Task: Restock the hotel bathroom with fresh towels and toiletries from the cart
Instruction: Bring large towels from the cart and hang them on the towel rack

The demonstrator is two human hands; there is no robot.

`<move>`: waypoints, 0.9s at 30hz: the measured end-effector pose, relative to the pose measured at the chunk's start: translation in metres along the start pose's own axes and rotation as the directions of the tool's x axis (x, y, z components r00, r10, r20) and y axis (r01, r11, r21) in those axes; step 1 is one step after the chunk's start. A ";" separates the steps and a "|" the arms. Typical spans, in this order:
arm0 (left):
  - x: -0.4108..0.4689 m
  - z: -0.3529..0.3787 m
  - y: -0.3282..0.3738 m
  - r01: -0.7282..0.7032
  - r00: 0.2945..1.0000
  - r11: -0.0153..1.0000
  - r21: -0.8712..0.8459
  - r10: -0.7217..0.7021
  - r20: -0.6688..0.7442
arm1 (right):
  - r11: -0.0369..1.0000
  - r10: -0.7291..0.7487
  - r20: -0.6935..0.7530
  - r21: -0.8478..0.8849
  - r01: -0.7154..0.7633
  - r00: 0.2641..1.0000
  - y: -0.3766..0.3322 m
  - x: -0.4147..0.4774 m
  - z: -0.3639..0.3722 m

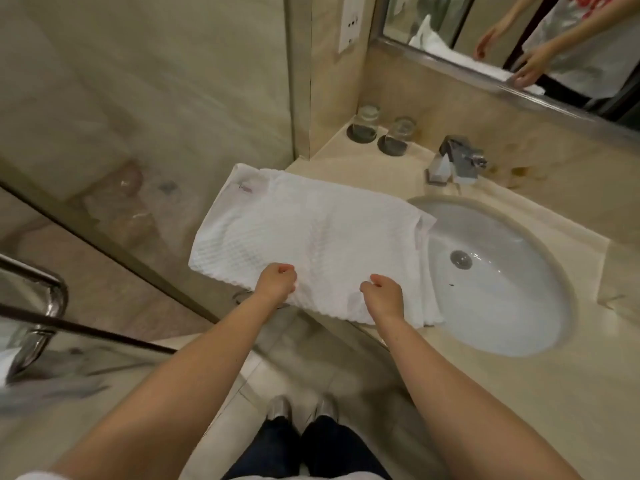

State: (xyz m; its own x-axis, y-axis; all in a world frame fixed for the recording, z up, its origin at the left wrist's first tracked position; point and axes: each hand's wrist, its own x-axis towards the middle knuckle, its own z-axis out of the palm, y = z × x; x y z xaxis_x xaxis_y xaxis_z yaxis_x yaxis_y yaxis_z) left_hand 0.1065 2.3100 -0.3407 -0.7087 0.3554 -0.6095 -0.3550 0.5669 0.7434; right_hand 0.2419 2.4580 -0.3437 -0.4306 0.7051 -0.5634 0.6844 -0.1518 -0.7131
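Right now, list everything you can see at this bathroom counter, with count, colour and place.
towel: one, white, flat on the countertop, left of the basin
basin: one, white, sunk in the countertop
faucet: one, chrome, behind the basin
glasses: two, clear, back left corner
coasters: two, dark, under the glasses
countertop: one, beige
mirror: one, metal-framed, on the wall above the faucet
socket: one, white, left of the mirror
shower screen: one, clear glass, far left
shoes: two, silvery, bottom of the view
left hand: grips the towel's near edge
right hand: grips the same edge, nearer the basin
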 end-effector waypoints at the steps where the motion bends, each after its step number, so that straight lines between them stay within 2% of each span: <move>1: 0.002 0.001 -0.004 0.003 1.000 1.000 -0.007 -0.003 -0.012 | 1.000 -0.005 -0.009 0.000 0.005 1.000 0.002 0.001 0.002; 7: 0.015 0.002 -0.026 0.054 0.990 0.995 -0.083 -0.064 -0.129 | 0.996 -0.073 -0.113 -0.053 0.067 0.991 0.014 -0.007 0.013; 11: 0.016 -0.004 -0.036 0.203 0.967 0.975 -0.095 -0.214 -0.136 | 0.990 -0.137 -0.225 -0.058 0.127 0.965 0.021 -0.018 0.015; 15: 0.023 -0.008 -0.043 0.335 0.928 0.921 -0.197 -0.359 -0.101 | 1.000 -0.016 -0.370 -0.016 0.011 0.929 0.027 -0.026 0.012; 18: 0.022 -0.006 -0.035 0.382 0.900 0.866 -0.323 -0.428 -0.084 | 0.994 0.101 -0.413 0.083 -0.073 0.905 0.038 -0.031 0.007; 20: 0.025 -0.005 -0.029 0.385 0.886 0.822 -0.420 -0.457 -0.082 | 0.982 0.191 -0.356 0.068 -0.178 0.915 0.043 -0.033 0.005; 22: 0.028 -0.008 -0.028 0.403 0.883 0.805 -0.435 -0.466 -0.045 | 0.949 0.315 -0.165 0.081 -0.305 0.935 0.045 -0.033 0.002; 24: 0.031 -0.009 -0.030 0.432 0.884 0.792 -0.431 -0.467 0.027 | 0.885 0.421 0.069 0.187 -0.427 0.904 0.043 -0.035 0.001; 25: 0.030 -0.009 -0.029 0.441 0.885 0.789 -0.427 -0.461 0.062 | 0.856 0.442 0.127 0.237 -0.460 0.888 0.041 -0.036 0.001; 27: 0.029 -0.009 -0.026 0.450 0.888 0.794 -0.410 -0.449 0.105 | 0.807 0.453 0.125 0.363 -0.466 0.883 0.036 -0.037 0.004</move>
State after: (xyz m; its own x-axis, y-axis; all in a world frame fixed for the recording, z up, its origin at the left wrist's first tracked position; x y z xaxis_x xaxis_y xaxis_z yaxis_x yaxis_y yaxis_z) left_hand 0.0898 2.2987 -0.3747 -0.4057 0.1393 -0.9033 -0.8503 0.3050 0.4289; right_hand 0.2802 2.4237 -0.3507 -0.1438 0.4667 -0.8727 0.5389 -0.7027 -0.4646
